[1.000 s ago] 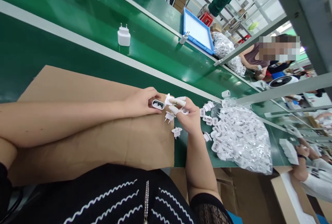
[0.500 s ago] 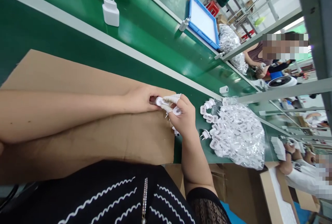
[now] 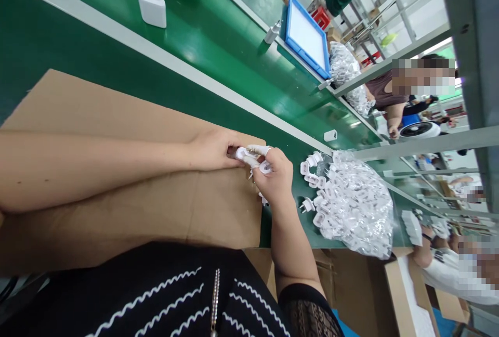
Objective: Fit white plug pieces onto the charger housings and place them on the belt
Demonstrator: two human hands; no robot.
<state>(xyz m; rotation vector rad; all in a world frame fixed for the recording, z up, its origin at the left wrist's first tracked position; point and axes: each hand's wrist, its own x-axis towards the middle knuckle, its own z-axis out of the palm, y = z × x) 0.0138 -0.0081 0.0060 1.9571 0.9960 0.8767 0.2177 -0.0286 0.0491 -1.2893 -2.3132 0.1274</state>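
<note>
Over the cardboard sheet, my left hand is closed around a small white plug part, most of it hidden in the fingers. My right hand, with white covers on the thumb and a finger, pinches at the same part from the other side. A second round white plug piece is tucked in the right palm. Below the right fingers, metal pins and another white piece partly show at the cardboard's edge.
Right of my hands lies a clear bag of white plug parts, with loose plug heads beside it. White chargers stand on the green bench behind a pale rail. A blue tray lies farther back. Co-workers sit at right.
The view has shifted slightly. My hands keep nearly the same hold on the plug part. In the background, a co-worker's arm has moved.
</note>
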